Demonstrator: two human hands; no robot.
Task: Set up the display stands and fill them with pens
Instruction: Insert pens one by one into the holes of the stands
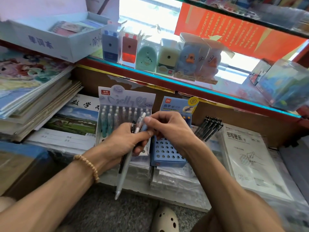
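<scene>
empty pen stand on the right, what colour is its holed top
Light blue, with rows of dark round holes, on the pen stand; head view shows it.

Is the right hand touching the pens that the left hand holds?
Touching. In the head view the right hand's fingertips pinch the top of the pens gripped by the left hand.

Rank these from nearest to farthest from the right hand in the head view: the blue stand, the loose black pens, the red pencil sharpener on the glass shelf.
From the right hand:
1. Blue stand, directly below the hand, partly hidden by it.
2. Loose black pens, lying off to its right.
3. Red pencil sharpener, up on the glass shelf, behind and left.
</scene>
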